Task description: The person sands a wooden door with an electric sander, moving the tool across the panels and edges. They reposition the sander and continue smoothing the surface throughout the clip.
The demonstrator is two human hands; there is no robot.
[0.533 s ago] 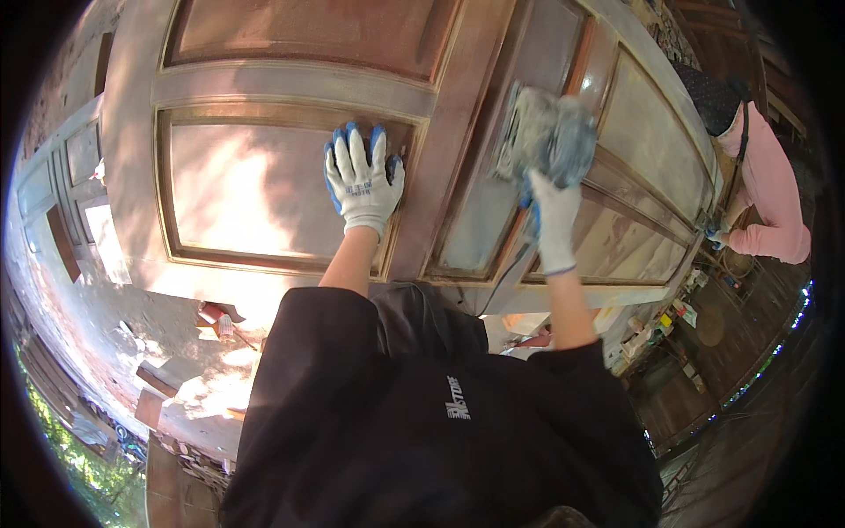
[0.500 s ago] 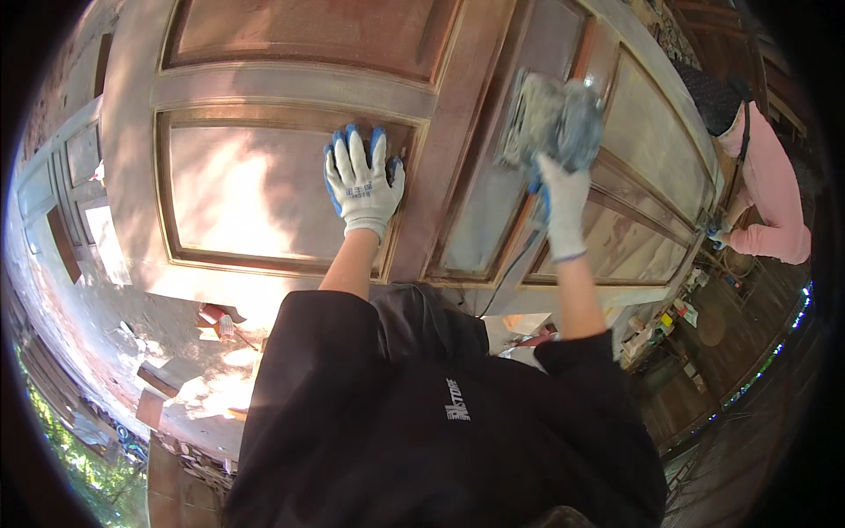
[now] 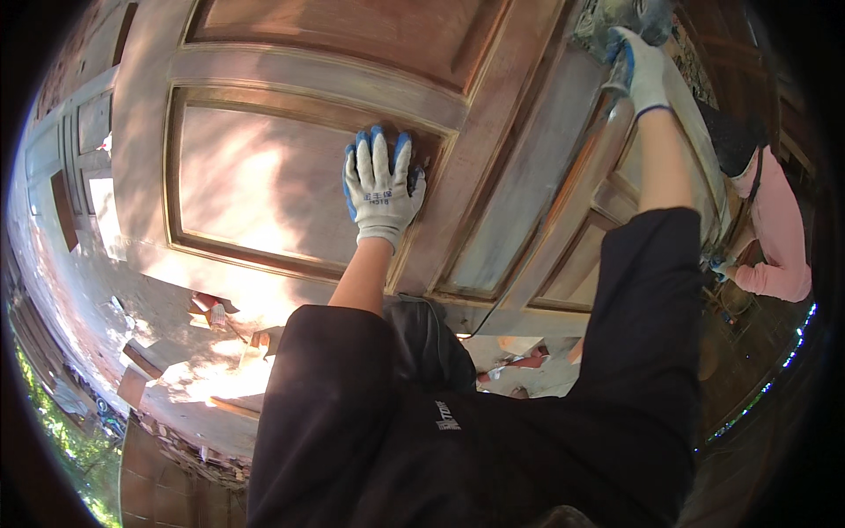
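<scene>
A large brown panelled wooden door point(image 3: 326, 70) lies in front of me, its surface whitish and dusty in places. My left hand point(image 3: 383, 189), in a white and blue work glove, rests flat on a recessed panel with the fingers stretched out. At the far right, my right hand point(image 3: 642, 75), gloved the same way, is closed around a dusty electric sander point(image 3: 647, 18). The top frame edge cuts off part of the sander, and its underside is hidden. A dark cord point(image 3: 506, 305) trails over the door's near edge.
On the right, another person in a pink sleeve point(image 3: 775, 229) bends by the door's end, a gloved hand point(image 3: 722, 268) low beside it. Another panelled door point(image 3: 75, 150) stands at the left. Wood scraps point(image 3: 145, 359) and other debris lie on the sunlit ground.
My right hand has moved the sander away and to the right, along the narrow panel toward the door's far side. My left hand stays flat on its panel; the view has shifted slightly.
</scene>
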